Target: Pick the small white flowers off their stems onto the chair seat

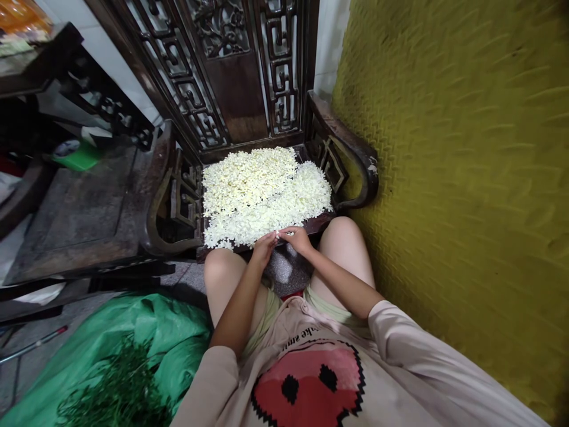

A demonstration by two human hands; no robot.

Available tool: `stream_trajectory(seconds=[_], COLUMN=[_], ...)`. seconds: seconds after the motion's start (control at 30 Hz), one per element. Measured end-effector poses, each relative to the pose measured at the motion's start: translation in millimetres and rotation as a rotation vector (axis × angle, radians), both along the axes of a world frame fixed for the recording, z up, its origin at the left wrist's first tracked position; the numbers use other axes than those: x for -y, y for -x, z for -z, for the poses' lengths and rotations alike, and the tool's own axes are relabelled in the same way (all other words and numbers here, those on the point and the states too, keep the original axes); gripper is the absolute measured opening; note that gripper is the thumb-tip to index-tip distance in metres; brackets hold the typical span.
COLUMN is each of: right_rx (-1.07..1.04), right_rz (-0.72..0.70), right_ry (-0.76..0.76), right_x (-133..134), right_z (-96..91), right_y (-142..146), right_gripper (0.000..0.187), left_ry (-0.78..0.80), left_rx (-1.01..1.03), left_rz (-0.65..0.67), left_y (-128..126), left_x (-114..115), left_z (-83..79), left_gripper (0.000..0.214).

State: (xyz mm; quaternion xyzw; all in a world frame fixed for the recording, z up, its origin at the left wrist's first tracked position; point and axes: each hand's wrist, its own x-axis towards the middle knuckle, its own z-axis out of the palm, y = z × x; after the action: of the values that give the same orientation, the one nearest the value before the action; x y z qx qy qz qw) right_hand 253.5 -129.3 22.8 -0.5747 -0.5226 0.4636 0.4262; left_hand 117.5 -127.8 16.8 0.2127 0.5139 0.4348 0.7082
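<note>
Shirt [306,379]: filling bottom centre. Left hand [264,249], right hand [297,239], mid-frame: fingers pinching a flower [278,235], light pressure probably sparing it. Blossoms [262,184]: lying across chair [244,98].

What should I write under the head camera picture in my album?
Left hand and right hand meet at a small white bit, by flowers spread on a chair.

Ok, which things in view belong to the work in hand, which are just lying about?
In use:
left hand and right hand, fingertips meeting at a small white piece
white flowers, spread before them
carved chair, bearing the flowers

Apparently lying about:
green container, on the dark seat at left
rod, lower left
leafy stems with green sheet, role unclear
</note>
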Motion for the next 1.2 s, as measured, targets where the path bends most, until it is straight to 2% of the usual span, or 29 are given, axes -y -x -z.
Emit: stream_trajectory(seconds=[0.23,0.47,0.63,0.8,1.2], right_rx=[-0.044,-0.054,-0.035,-0.042,-0.084], right_rz=[0.0,-0.01,-0.018,-0.025,-0.105], right_ry=[0.018,0.011,0.02,0.028,0.019], right_x=[-0.7,-2.0,-1.0,-1.1,-4.5], right_z=[-4.1,-9.6,-11.9,-13.9,-12.0], right_y=[-0.7,-2.7,-2.6,-3.3,-7.9], right_gripper=[0.027,0.025,0.023,0.023,0.025], left_ry=[-0.015,-0.075,-0.112,-0.089,0.001], left_rx=[0.045,-0.045,-0.101,-0.031,0.115], left_rz=[-0.013,0.007,-0.025,-0.048,-0.001], left_y=[-0.5,-0.9,-0.9,-1.6,1.6], left_x=[1.2,-0.3,1.1,0.7,-0.6], left_z=[-4.5,-4.0,-0.9,-0.3,-6.9], left_gripper=[0.026,0.03,0.028,0.027,0.019])
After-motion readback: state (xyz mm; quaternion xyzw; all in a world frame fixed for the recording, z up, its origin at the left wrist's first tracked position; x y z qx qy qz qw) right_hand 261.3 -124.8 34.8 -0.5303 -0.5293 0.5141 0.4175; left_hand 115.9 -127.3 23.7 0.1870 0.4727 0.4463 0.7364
